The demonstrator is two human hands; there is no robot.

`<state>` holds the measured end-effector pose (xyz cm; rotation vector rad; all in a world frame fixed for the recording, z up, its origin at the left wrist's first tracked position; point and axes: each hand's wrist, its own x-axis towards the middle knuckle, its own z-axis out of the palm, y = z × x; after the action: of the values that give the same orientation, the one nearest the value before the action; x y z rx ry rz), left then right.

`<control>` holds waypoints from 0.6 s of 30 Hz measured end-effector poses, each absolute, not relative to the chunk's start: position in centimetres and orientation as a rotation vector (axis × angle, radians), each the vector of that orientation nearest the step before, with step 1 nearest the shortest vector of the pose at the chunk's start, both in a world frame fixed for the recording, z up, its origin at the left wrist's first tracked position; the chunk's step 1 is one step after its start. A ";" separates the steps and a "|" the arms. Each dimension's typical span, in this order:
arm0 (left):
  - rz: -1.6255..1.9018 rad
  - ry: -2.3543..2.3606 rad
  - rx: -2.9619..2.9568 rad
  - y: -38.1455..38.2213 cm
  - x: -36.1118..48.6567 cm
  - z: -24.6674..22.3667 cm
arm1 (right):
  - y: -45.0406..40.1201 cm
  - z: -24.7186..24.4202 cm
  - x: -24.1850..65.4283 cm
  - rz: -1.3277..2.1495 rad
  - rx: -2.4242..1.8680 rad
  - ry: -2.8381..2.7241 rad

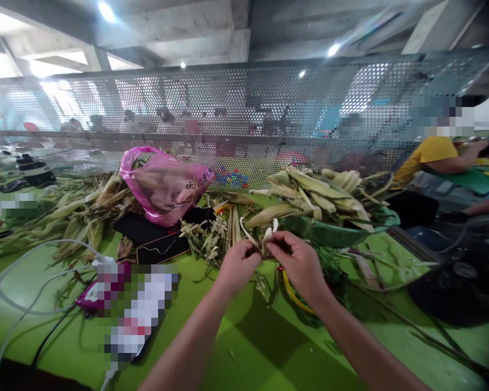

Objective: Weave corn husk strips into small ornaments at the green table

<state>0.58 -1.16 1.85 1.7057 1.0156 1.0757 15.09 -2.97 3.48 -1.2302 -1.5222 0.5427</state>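
Observation:
Over the middle of the green table (264,358), my left hand (239,266) and my right hand (297,263) meet around a pale strip of corn husk (266,239). The fingers of both hands are pinched on it, and its light ends curl up above them. Just beyond lie a heap of small cut husk pieces (207,241) and a larger dry husk (271,213). Beneath my right hand and wrist, a yellow curved handle (295,296) with a red end shows in part; the rest of it is hidden.
A green basket (338,233) heaped with corn husks (318,190) stands at the right. Left are a pink plastic bag (167,182), a dark phone (163,248), a purple power strip (104,290) with cables and a blurred-out device (140,315). A person in a yellow sleeve (426,155) sits far right.

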 end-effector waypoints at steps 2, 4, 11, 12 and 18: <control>1.082 1.021 1.673 -1.2 0.8 1.8 | -2.9 3.2 15.2 0.530 -1.237 -1.503; 1.073 1.035 1.665 -1.3 0.9 1.7 | -2.8 3.1 15.2 0.532 -1.235 -1.478; 1.274 0.967 1.627 -1.0 1.0 1.6 | -2.9 3.2 15.0 0.649 -1.178 -1.389; 1.293 0.904 1.563 -1.0 0.9 1.6 | -2.9 3.2 14.9 0.646 -1.190 -1.369; 1.273 0.862 1.372 -1.0 0.8 1.5 | -2.8 2.9 14.2 0.954 -1.148 -1.141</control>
<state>0.79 -1.04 1.48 1.3719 0.8617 1.2730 14.21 -2.82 2.91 -1.1480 -1.1409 0.9536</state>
